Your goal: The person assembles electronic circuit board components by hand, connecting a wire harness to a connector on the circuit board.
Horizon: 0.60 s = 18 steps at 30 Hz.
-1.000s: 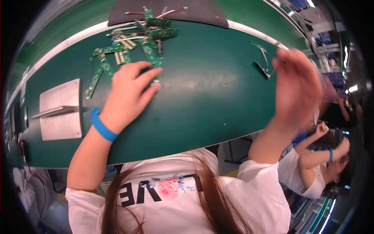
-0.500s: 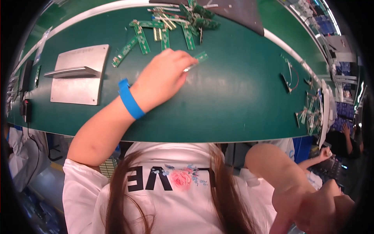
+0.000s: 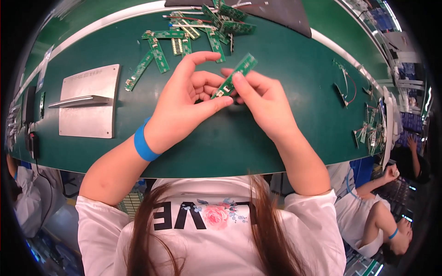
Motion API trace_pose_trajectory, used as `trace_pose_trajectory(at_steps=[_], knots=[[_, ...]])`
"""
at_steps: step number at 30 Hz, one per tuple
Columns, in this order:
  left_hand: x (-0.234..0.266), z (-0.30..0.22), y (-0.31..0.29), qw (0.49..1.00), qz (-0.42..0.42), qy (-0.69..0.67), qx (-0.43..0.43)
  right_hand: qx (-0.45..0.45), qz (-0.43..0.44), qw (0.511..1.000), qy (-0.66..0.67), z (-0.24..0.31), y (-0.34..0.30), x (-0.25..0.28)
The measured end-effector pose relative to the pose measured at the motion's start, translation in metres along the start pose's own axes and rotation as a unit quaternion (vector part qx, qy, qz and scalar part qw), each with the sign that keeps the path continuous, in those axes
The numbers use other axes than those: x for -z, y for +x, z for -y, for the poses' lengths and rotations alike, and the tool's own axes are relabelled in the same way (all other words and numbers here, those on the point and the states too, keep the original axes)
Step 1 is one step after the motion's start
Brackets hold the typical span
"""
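Note:
Over the middle of the green table (image 3: 184, 152), a narrow green circuit board (image 3: 247, 64) is held at a slant between my hands. My right hand (image 3: 271, 103) pinches its middle, thumb on top and fingers behind. My left hand (image 3: 177, 103), with a blue wristband (image 3: 145, 140), closes its thumb and curled fingers about the lower end, while its index finger arches out free. Small pale parts show near that lower end. Beyond my hands lies a loose pile of similar boards (image 3: 159, 56), some with wires.
To the left rests a silver metal plate (image 3: 87, 122) with a raised fin. Wired boards (image 3: 363, 133) lie along the right edge. A dark mat (image 3: 285, 18) covers part of the far side. Other people sit beyond both table ends.
My right hand has come up from the lower right and gripped the circuit board. My left hand has turned palm inward, and the board has come nearer to me.

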<state>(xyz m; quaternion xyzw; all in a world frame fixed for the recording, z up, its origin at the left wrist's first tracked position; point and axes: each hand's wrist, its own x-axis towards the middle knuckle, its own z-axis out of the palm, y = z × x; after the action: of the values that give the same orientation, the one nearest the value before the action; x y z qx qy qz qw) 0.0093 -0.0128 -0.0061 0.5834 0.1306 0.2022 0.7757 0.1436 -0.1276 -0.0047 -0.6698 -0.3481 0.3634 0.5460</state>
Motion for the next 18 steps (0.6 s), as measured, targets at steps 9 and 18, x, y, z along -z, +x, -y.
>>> trace_pose_trajectory(at_steps=[9, 18], knots=[[0.009, -0.005, -0.002, 0.899, 0.059, 0.354, -0.253, -0.022, 0.029, 0.969, 0.245, 0.021, -0.008, 0.01], [0.016, -0.012, 0.003, 0.854, 0.18, 0.426, -0.237, -0.015, 0.045, 0.995, 0.09, 0.019, -0.022, 0.001]])
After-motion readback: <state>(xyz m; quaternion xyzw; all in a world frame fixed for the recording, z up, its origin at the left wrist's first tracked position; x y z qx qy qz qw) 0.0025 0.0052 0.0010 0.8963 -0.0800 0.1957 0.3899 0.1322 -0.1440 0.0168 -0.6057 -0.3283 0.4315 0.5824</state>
